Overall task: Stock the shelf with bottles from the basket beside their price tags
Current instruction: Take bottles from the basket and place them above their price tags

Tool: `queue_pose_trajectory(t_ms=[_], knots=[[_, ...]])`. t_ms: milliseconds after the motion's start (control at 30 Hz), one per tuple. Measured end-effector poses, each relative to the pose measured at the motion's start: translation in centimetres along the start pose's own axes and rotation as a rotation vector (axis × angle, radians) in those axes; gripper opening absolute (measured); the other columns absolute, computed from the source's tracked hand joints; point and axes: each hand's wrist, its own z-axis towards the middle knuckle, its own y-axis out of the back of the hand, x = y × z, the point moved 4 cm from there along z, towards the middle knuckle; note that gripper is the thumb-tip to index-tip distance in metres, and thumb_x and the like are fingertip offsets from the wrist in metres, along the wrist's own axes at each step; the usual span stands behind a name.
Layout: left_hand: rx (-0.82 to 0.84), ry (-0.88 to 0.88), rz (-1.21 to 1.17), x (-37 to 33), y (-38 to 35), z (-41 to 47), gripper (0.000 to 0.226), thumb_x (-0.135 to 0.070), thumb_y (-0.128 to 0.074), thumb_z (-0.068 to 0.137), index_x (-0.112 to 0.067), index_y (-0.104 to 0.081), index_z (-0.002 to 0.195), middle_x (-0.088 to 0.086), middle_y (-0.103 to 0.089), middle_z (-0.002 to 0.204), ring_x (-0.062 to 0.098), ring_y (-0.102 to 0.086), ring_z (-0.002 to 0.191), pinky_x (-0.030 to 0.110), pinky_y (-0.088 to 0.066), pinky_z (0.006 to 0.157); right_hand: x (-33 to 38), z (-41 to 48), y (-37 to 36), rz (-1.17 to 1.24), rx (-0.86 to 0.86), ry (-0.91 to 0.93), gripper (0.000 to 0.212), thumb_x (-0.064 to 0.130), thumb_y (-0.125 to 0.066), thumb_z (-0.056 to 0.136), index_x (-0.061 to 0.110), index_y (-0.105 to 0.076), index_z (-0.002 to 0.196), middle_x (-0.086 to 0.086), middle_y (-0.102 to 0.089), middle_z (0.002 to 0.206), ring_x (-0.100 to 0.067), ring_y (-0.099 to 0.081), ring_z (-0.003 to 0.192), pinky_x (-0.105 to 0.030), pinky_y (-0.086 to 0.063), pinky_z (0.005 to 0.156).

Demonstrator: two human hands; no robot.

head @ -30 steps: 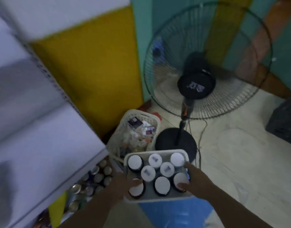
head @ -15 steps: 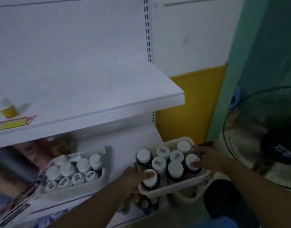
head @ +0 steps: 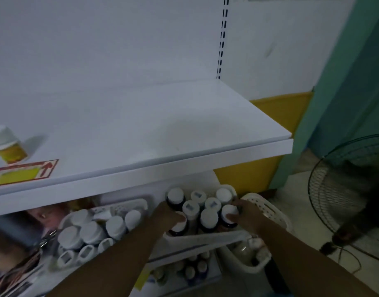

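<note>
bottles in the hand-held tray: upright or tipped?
Upright. The bottles in the tray show white caps facing up, packed side by side; none lies on its side. Left hand and right hand grip the tray's ends.

Left hand point(head: 171, 216) and right hand point(head: 243, 214) grip opposite sides of white basket point(head: 205, 237), thumbs over caps. Basket holds upright dark bottles point(head: 209, 218) with white caps and is below the front edge of upper shelf point(head: 162, 129). Can't tell if basket rests on lower shelf. Second tray point(head: 128, 205) of white-capped bottles just left. Upper shelf far left: yellow-labelled jar point(head: 9, 144), price tag point(head: 23, 172) near it. Perforated bin point(head: 267, 211) and fan point(head: 351, 189) right.
</note>
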Motion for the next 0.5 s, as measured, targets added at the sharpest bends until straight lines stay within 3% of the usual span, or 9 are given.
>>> queue_pose_trajectory(t_ms=[100, 167, 267, 400, 500], knots=[[0.060, 0.012, 0.004, 0.1, 0.4, 0.7, 0.084, -0.010, -0.075, 0.077, -0.003, -0.025, 0.144, 0.017, -0.039, 0.145, 0.033, -0.042, 0.130, 0.036, -0.041, 0.103, 0.2, 0.9, -0.9, 0.009, -0.041, -0.004, 0.055, 0.028, -0.067, 0.084, 0.012, -0.047, 0.133, -0.010, -0.055, 0.133, -0.024, -0.051, 0.121, -0.024, -0.039, 0.088], [0.011, -0.080, 0.131, -0.3, 0.4, 0.8, 0.089, -0.017, -0.075, 0.077, -0.004, -0.020, 0.146, 0.015, -0.033, 0.149, 0.030, -0.037, 0.134, 0.033, -0.036, 0.106, 0.6, 1.4, -1.2, 0.023, -0.052, -0.010, 0.055, 0.032, -0.066, 0.084, 0.013, -0.048, 0.133, -0.009, -0.056, 0.133, -0.024, -0.051, 0.120, -0.027, -0.041, 0.092], [-0.105, -0.369, 0.384, -2.1, -0.3, 1.0, 0.062, -0.024, -0.064, 0.084, -0.007, -0.038, 0.138, 0.012, -0.040, 0.144, 0.027, -0.038, 0.134, 0.027, -0.033, 0.104, 1.3, 1.8, -1.8, 0.004, -0.062, -0.011, 0.053, 0.037, -0.064, 0.085, 0.016, -0.048, 0.130, -0.010, -0.054, 0.135, -0.026, -0.051, 0.121, -0.032, -0.041, 0.096], [0.123, -0.509, 0.724, -2.5, -3.9, 2.4, 0.061, -0.022, -0.052, 0.091, -0.013, -0.026, 0.145, 0.008, -0.032, 0.149, 0.027, -0.028, 0.140, 0.033, -0.019, 0.115, 2.3, 1.2, -2.0, -0.250, -0.177, 0.073, 0.052, 0.046, -0.054, 0.088, 0.017, -0.048, 0.131, -0.010, -0.048, 0.137, -0.028, -0.048, 0.121, -0.037, -0.041, 0.098], [0.063, -0.557, 0.881, -2.5, -5.6, 4.0, 0.047, -0.021, -0.050, 0.091, -0.016, -0.039, 0.137, 0.009, -0.046, 0.138, 0.029, -0.043, 0.129, 0.040, -0.033, 0.109, 3.0, 0.2, -2.3, -0.426, -0.328, 0.145, 0.055, 0.046, -0.049, 0.087, 0.015, -0.045, 0.133, -0.010, -0.051, 0.134, -0.026, -0.049, 0.117, -0.036, -0.040, 0.097]])
